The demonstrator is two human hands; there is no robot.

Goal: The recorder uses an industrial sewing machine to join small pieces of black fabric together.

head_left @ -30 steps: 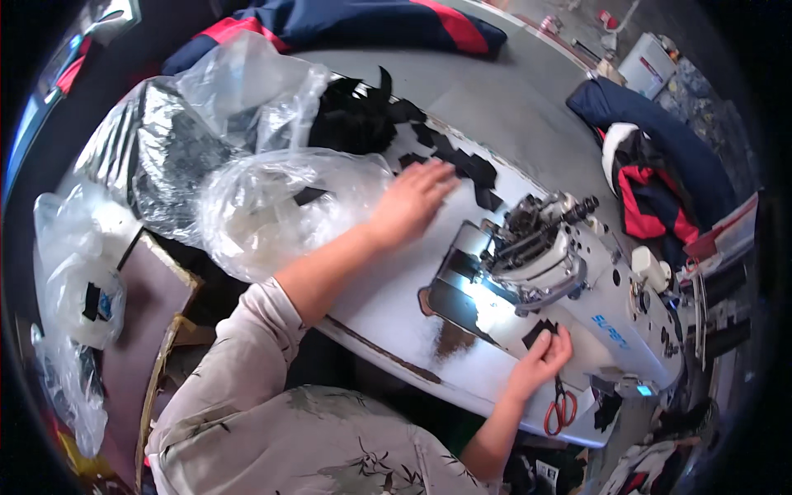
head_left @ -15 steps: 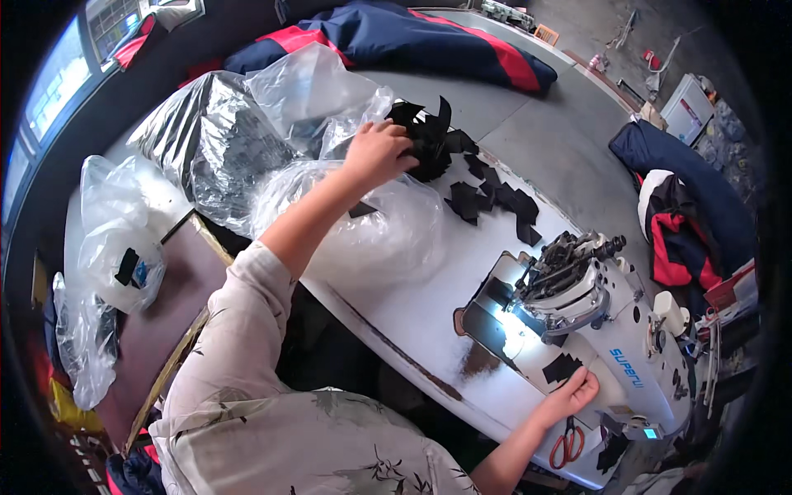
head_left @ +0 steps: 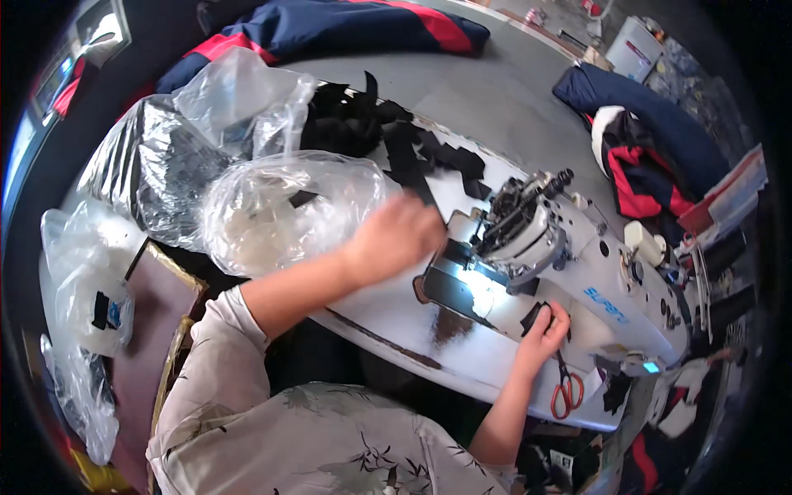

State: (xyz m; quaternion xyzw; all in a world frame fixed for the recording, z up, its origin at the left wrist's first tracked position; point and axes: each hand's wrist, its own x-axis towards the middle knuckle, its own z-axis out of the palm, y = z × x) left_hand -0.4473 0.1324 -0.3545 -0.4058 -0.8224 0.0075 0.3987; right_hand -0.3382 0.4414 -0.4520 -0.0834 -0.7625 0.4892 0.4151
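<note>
One view, head: right hand (head_left: 546, 332) pinches a black patch (head_left: 532, 317) beside the sewing machine (head_left: 606, 289). Left hand (head_left: 400, 235) blurs near a black strip (head_left: 405, 157); finger closure I can't tell. Hasty tug might scatter loose scraps (head_left: 460, 162).

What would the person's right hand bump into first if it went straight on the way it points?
Probably the white sewing machine with the long arm, just ahead of the right hand and the small black fabric piece it pinches. Relative heights are unclear from this view.
</note>
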